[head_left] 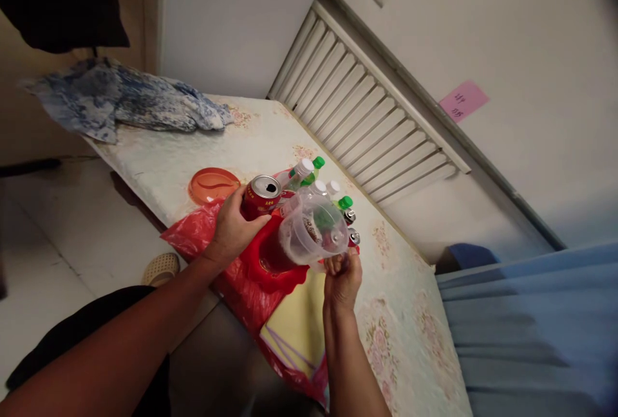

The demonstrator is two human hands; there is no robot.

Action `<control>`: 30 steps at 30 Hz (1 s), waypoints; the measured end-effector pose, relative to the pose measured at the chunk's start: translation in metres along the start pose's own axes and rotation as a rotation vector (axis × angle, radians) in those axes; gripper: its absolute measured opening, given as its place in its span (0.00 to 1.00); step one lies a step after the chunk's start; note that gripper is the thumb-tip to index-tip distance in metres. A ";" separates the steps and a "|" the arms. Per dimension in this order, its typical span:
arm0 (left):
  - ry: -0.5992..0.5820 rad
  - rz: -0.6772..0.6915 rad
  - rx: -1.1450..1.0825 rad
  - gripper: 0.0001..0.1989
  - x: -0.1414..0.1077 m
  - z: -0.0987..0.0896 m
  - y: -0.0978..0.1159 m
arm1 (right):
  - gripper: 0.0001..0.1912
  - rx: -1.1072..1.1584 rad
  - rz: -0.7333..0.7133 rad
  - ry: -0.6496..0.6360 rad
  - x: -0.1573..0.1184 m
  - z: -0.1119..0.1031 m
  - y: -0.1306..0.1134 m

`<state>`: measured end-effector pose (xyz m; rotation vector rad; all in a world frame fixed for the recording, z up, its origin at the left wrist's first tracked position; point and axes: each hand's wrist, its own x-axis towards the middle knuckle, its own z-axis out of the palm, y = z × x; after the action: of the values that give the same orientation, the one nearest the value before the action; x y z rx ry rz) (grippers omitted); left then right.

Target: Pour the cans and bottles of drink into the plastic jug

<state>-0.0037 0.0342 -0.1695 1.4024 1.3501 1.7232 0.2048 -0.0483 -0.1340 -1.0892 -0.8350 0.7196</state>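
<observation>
My left hand (233,226) is wrapped round a red can (261,198) whose top is open. Just right of it, my right hand (346,275) grips the near side of a clear plastic jug (313,227), tilted, with foamy dark liquid inside. Below the jug sits a red scalloped container (255,262) on a red plastic bag (241,304). Behind the jug stand several bottles with white and green caps (317,162), and two more cans (354,236) beside them. A folded yellow cloth (299,320) lies on the near side.
An orange-red round lid (213,185) is on the flowered tablecloth (400,307), left of the can. A blue-and-white patterned cloth (154,98) lies at the table's far left. Beyond are a radiator (362,108) and wall; a blue curtain (526,333) hangs at right.
</observation>
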 end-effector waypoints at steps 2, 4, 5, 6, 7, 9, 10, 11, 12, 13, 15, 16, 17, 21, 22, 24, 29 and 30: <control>-0.002 -0.017 0.011 0.34 -0.003 -0.001 0.000 | 0.22 0.009 0.007 -0.008 0.000 -0.003 0.001; -0.004 -0.028 0.027 0.34 -0.008 -0.003 0.000 | 0.22 0.026 0.019 -0.022 0.000 -0.005 0.002; -0.005 -0.027 0.036 0.34 -0.011 -0.005 0.000 | 0.23 0.031 0.023 -0.032 0.000 -0.006 0.003; -0.006 -0.024 0.047 0.34 -0.014 -0.007 0.000 | 0.23 0.029 0.025 -0.042 0.001 -0.007 0.003; 0.000 -0.023 0.058 0.35 -0.018 -0.010 0.000 | 0.23 0.023 0.024 -0.050 0.001 -0.008 0.004; 0.018 -0.038 0.084 0.37 -0.026 -0.016 0.001 | 0.23 0.008 0.018 -0.065 0.003 -0.010 0.005; 0.014 -0.051 0.098 0.37 -0.031 -0.019 0.002 | 0.23 -0.001 0.015 -0.071 0.003 -0.011 0.006; 0.017 -0.062 0.113 0.37 -0.037 -0.023 0.004 | 0.23 -0.010 0.011 -0.076 0.004 -0.012 0.006; 0.015 -0.066 0.125 0.37 -0.043 -0.026 0.006 | 0.23 -0.022 0.007 -0.080 0.005 -0.012 0.007; 0.009 -0.065 0.132 0.37 -0.050 -0.029 0.009 | 0.22 -0.035 0.003 -0.085 0.005 -0.012 0.008; -0.014 -0.063 0.128 0.36 -0.064 -0.035 0.015 | 0.22 -0.050 -0.003 -0.094 0.006 -0.012 0.008; -0.030 -0.069 0.118 0.36 -0.071 -0.037 0.019 | 0.21 -0.053 -0.005 -0.097 0.006 -0.012 0.008; -0.055 -0.079 0.109 0.36 -0.079 -0.039 0.023 | 0.21 -0.060 -0.006 -0.102 0.006 -0.012 0.007; -0.176 -0.130 0.049 0.36 -0.104 -0.044 0.039 | 0.19 -0.177 -0.047 -0.071 0.002 -0.021 -0.002; -0.201 -0.144 0.036 0.37 -0.109 -0.044 0.042 | 0.18 -0.211 -0.062 -0.033 0.000 -0.026 -0.006; -0.238 -0.173 0.011 0.38 -0.118 -0.043 0.047 | 0.20 -0.261 -0.073 0.052 -0.009 -0.038 -0.012; -0.401 -0.224 -0.100 0.38 -0.135 -0.036 0.053 | 0.28 -0.223 0.075 -0.138 -0.054 -0.069 -0.022; -0.447 -0.227 -0.120 0.39 -0.138 -0.034 0.055 | 0.30 -0.184 0.118 -0.217 -0.066 -0.073 -0.024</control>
<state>0.0183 -0.1169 -0.1729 1.4000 1.0904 1.2301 0.2363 -0.1435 -0.1428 -1.2476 -1.0439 0.8840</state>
